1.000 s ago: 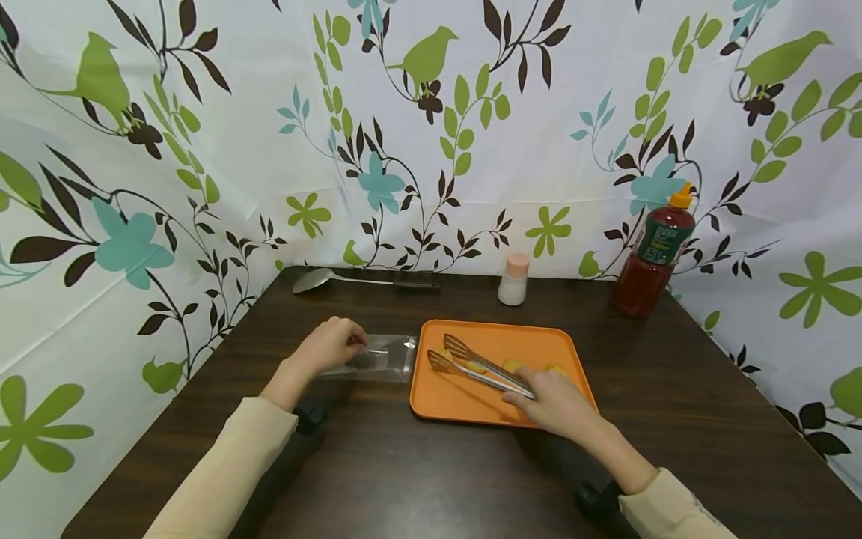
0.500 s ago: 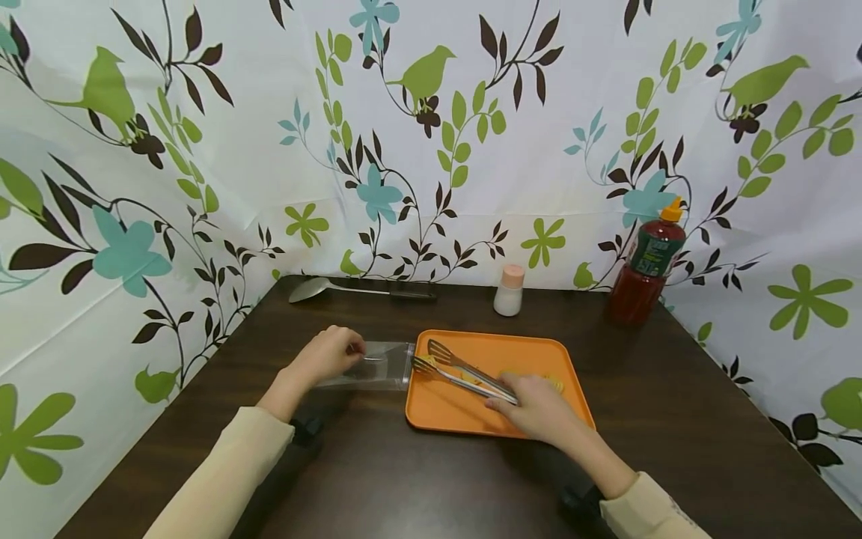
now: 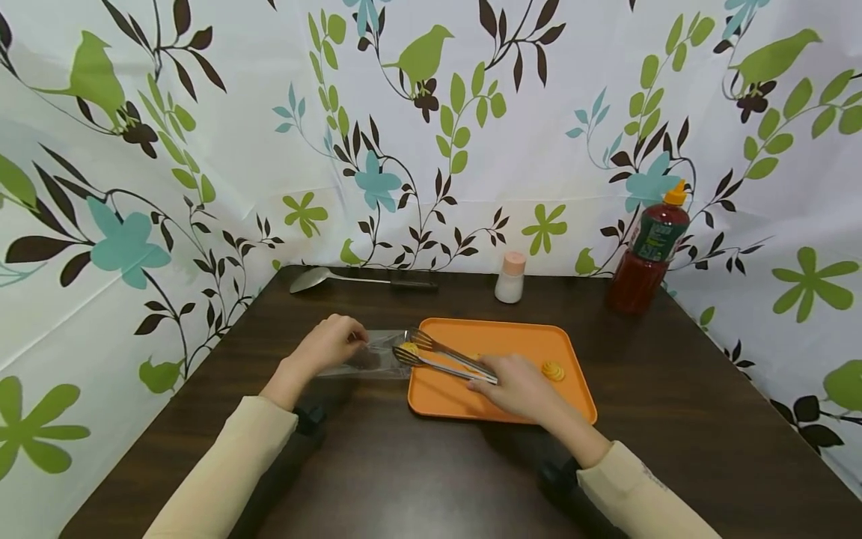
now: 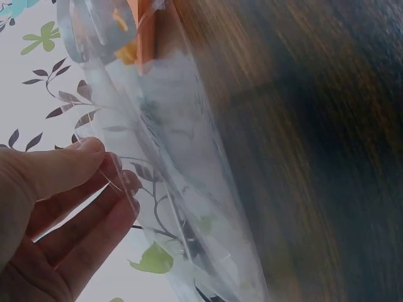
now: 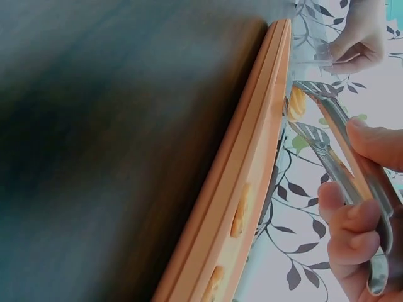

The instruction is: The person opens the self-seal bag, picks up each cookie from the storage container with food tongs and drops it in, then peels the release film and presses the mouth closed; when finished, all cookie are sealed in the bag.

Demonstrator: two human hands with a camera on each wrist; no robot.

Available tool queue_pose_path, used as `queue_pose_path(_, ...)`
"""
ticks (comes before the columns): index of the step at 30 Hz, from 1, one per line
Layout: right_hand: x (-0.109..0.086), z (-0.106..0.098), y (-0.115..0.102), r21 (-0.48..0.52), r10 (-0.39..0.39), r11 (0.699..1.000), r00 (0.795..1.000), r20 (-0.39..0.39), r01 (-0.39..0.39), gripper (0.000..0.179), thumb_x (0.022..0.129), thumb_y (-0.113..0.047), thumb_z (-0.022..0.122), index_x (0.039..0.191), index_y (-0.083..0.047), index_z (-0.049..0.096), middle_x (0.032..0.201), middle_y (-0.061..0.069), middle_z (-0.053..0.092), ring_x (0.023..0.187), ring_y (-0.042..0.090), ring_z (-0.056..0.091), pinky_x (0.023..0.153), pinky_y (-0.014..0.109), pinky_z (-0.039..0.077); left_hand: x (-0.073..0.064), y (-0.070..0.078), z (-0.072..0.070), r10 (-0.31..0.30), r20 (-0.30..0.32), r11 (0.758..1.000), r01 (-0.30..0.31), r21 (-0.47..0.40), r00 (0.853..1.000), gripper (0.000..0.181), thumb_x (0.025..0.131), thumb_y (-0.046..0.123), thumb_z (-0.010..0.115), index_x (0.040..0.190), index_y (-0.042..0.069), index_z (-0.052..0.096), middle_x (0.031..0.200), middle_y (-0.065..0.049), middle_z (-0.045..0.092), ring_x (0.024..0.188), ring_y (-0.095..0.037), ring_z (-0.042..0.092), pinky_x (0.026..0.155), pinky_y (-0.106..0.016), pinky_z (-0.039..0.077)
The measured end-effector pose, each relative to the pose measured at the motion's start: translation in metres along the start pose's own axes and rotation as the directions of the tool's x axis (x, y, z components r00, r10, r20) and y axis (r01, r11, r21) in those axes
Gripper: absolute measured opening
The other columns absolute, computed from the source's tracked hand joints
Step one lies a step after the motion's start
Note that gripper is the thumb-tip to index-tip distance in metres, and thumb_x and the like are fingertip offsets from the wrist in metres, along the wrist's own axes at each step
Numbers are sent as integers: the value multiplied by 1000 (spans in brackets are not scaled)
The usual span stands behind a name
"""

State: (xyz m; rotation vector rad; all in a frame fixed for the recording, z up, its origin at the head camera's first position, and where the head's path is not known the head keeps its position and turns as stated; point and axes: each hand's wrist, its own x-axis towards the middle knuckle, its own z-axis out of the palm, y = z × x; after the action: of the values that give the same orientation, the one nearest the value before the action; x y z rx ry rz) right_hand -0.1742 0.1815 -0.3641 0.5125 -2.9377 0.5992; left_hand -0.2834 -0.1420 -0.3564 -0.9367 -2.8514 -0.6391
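Observation:
My left hand point(image 3: 330, 346) pinches the edge of a clear plastic bag point(image 3: 380, 361), which lies left of an orange tray point(image 3: 438, 400). In the left wrist view, thumb and fingertips hold the film of the bag up. My right hand point(image 3: 517, 383) grips metal tongs point(image 3: 444, 366) with slotted ends. Between the tong ends is a yellow swirled cookie point(image 3: 408, 347), at the bag's mouth over the tray's left rim. Another cookie point(image 3: 553, 370) lies on the tray's right part. The right wrist view shows two cookies on the tray, one nearer point(image 5: 240, 211) the tongs.
Behind the tray, along the back of the dark wooden table point(image 3: 404, 464), lie a metal turner point(image 3: 313, 280) with a black handle and a white shaker point(image 3: 510, 281) with a pink cap. A red sauce bottle point(image 3: 640, 277) stands at the back right. Patterned cloth hangs behind.
My right hand has moved left with the tongs, carrying the cookie from over the tray to the bag's mouth. My left hand stays on the bag. The head view shifted slightly.

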Motion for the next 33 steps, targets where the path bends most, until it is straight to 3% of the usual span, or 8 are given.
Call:
queue_pose_path(6,9,3,-7,1,-34,999,999,9,34,38,89,-36,71,113,-7,69,89,2,71,66,9,58,62,33,50,0,-1,1,-47,19,998,48,-28,999,13,90,6,68,100,1,75,94,-9,73,80,-21,69,70,-35,57)
queue_pose_path(12,16,7,-11,5,-45,999,999,31,45,41,90,-37,70,118,-7,68,103,10,73,86,23,70,76,43,56,-2,-2,-2,-61,20,997,61,-35,998,14,91,7,68,101,1,75,96,-10,73,82,-22,69,69,-35,57)
queue_pose_path(23,18,10,-7,27,-58,998,997,46,56,40,90,-35,71,118,-7,69,101,9,73,81,19,69,73,41,56,1,-5,0,-57,11,995,58,-80,998,13,91,5,67,100,0,75,95,-10,73,82,-22,69,70,-35,58)
queue_pose_path(33,34,16,-11,25,-97,995,992,80,96,42,92,-37,67,121,-7,67,104,8,73,85,20,69,76,41,56,2,-6,-2,-46,13,995,47,-89,999,11,90,4,67,98,1,75,94,-10,73,82,-22,69,70,-36,58)
